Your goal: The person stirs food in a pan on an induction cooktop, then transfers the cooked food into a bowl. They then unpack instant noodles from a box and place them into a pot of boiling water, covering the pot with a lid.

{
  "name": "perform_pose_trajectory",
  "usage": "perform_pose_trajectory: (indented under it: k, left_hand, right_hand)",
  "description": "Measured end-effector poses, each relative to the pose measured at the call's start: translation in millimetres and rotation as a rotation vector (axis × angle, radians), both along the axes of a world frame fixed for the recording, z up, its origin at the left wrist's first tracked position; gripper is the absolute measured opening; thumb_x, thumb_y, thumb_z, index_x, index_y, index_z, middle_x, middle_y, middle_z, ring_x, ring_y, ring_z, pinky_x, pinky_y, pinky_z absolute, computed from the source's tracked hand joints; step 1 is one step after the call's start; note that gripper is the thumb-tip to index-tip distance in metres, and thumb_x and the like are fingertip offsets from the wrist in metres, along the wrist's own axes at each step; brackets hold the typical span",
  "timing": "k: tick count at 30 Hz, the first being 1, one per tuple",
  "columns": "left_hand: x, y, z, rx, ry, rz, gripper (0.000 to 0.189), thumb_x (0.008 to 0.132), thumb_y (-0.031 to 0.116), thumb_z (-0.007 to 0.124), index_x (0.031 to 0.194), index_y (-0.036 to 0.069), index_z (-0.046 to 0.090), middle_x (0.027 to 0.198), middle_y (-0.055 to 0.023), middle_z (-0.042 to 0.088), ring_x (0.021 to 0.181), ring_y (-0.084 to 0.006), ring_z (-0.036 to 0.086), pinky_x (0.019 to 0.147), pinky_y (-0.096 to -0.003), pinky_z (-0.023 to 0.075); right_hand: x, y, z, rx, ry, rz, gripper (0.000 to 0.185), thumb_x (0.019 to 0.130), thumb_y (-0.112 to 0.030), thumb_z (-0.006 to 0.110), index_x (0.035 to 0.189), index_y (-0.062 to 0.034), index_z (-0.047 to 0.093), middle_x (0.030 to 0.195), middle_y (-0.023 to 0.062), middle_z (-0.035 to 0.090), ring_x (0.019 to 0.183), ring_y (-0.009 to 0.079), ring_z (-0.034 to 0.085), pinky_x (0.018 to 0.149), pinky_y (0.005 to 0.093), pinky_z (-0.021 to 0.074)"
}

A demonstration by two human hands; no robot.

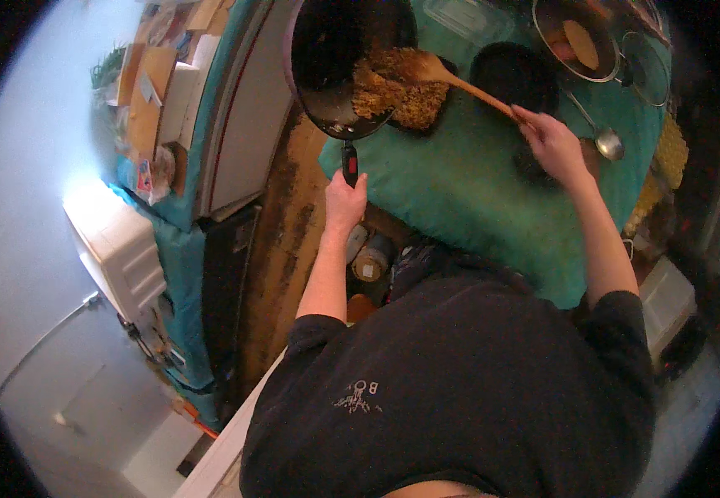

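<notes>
My left hand grips the black handle of a deep dark frying pan, which is tilted with its rim by a dark dish. Brown crumbly food spans the pan's rim and heaps in that dish, hiding most of it. In my right hand is a wooden spoon, its broad head touching the food. Just beyond the spoon's shaft sits a round black pan, and to the right of my hand lies a metal spoon.
A green cloth covers the table. At the far right stands a pot with a pale utensil inside; a clear plastic container lies at the back. Left, across the wooden floor, a shelf holds boards and a white box.
</notes>
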State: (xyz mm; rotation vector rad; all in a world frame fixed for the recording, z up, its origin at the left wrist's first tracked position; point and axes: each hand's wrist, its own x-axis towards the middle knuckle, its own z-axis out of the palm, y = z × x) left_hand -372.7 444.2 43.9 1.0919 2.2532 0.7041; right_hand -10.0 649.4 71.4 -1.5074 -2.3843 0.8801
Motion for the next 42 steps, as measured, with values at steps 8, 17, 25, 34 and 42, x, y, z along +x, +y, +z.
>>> perform_pose_trajectory:
  k: [8,17,25,34,42]
  left_hand:
    - [3.4,1.7,8.4,0.001,0.008,-0.025,0.032,0.089,0.027,0.068,0.091,-0.003,0.056,0.080,-0.0261,0.064,0.081,-0.0472,0.062,0.069,-0.0504,0.0482]
    - [14.3,10.4,3.2,-0.002,0.020,0.004,0.026,0.091,0.022,0.065,0.093,-0.003,0.057,0.077,-0.0274,0.064,0.078,-0.0475,0.064,0.065,-0.0515,0.0481]
    - [11.0,11.2,2.1,0.012,0.081,-0.069,0.025,0.091,0.020,0.064,0.089,-0.003,0.053,0.074,-0.0282,0.063,0.076,-0.0491,0.062,0.063,-0.0526,0.0470]
    - [7.1,8.1,1.7,0.032,0.109,-0.072,0.025,0.091,0.019,0.064,0.089,-0.003,0.053,0.075,-0.0289,0.062,0.077,-0.0501,0.062,0.063,-0.0529,0.0474]
    - [1.4,0.9,4.8,-0.053,0.090,-0.036,0.026,0.091,0.021,0.065,0.094,-0.004,0.056,0.079,-0.0295,0.064,0.080,-0.0497,0.062,0.066,-0.0528,0.0489]
  right_hand:
    - [-34.5,1.8,-40.6,-0.286,0.112,-0.072,0.036,0.095,-0.026,0.060,0.131,-0.0212,0.063,0.109,0.0135,0.071,0.095,0.0331,0.068,0.083,0.0400,0.0533]
    - [-11.5,-21.5,-19.7,-0.192,0.037,-0.043,0.040,0.094,-0.018,0.061,0.134,-0.0239,0.062,0.099,0.0107,0.068,0.086,0.0259,0.065,0.077,0.0358,0.0518]
    - [-30.7,-30.2,-26.2,0.032,0.028,0.065,0.041,0.092,-0.019,0.063,0.132,-0.0276,0.062,0.088,0.0086,0.059,0.081,0.0307,0.061,0.071,0.0405,0.0510]
    - [-3.7,-17.3,-50.8,0.043,-0.049,0.057,0.042,0.092,-0.019,0.063,0.133,-0.0292,0.061,0.089,0.0079,0.058,0.081,0.0306,0.061,0.072,0.0409,0.0512]
    - [16.2,-17.0,-47.9,-0.053,0.026,-0.106,0.041,0.094,-0.016,0.063,0.134,-0.0240,0.062,0.089,0.0092,0.062,0.080,0.0236,0.063,0.075,0.0351,0.0510]
